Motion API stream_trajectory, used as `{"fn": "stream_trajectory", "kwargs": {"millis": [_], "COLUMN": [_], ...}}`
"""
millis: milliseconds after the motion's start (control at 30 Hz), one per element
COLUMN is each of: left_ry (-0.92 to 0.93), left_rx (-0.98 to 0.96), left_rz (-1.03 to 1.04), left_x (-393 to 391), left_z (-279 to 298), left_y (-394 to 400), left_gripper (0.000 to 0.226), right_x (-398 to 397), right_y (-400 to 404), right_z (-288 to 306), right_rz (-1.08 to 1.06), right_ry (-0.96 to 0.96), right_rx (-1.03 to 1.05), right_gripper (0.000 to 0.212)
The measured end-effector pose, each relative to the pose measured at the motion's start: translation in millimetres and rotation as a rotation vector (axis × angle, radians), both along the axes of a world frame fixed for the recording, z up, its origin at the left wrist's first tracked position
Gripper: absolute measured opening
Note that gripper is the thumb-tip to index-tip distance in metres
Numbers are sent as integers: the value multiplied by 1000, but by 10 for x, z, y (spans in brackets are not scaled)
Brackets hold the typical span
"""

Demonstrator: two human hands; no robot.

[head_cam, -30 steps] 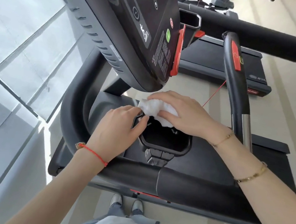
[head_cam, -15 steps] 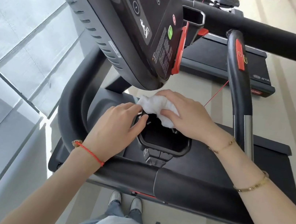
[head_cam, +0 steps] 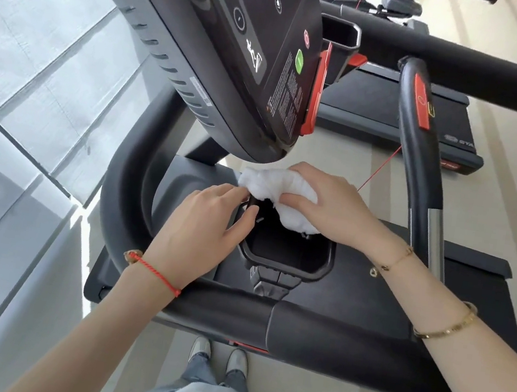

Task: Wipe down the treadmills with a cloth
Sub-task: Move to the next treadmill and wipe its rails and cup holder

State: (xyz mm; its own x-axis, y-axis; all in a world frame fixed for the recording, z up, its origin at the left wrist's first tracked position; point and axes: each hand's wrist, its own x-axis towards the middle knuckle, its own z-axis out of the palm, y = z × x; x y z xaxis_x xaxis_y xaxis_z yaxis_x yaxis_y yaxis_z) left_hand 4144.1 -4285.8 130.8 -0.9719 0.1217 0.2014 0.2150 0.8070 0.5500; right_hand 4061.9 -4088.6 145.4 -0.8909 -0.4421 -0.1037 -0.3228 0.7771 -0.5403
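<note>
A white cloth (head_cam: 279, 190) is bunched in my right hand (head_cam: 332, 207), which grips it and presses it on the far rim of the black cup holder (head_cam: 286, 267) under the treadmill console (head_cam: 240, 42). My left hand (head_cam: 202, 237) holds the holder's left rim, thumb and fingers pinching a small black part there. The treadmill's front handlebar (head_cam: 314, 331) runs just below both wrists.
A curved side handle (head_cam: 415, 145) with a red tag rises on the right, a thin red safety cord beside it. A second treadmill (head_cam: 396, 115) stands beyond. Windows line the left. My feet stand on striped floor below.
My right hand has shifted the cloth slightly up and left along the holder's far rim. My left hand has stayed on the left rim.
</note>
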Motion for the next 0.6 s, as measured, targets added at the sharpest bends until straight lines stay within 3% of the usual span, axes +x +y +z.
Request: {"fn": "stream_trajectory", "kwargs": {"millis": [167,333,500,600], "left_ry": [-9,2,-3,-6], "left_rx": [23,24,27,28], "left_rz": [-9,-15,-18,-20], "left_x": [-6,4,12,26], "left_z": [-15,-30,-19,-22], "left_y": [-1,5,17,21], "left_gripper": [36,38,35,34], "right_x": [510,965,564,610], "right_y": [105,57,50,61], "right_z": [-125,-175,-20,-37], "right_rz": [-397,-568,-472,-467], "right_ry": [-71,-226,-187,-181], "right_rx": [-215,-471,-282,-283], "right_gripper": [45,57,56,58]}}
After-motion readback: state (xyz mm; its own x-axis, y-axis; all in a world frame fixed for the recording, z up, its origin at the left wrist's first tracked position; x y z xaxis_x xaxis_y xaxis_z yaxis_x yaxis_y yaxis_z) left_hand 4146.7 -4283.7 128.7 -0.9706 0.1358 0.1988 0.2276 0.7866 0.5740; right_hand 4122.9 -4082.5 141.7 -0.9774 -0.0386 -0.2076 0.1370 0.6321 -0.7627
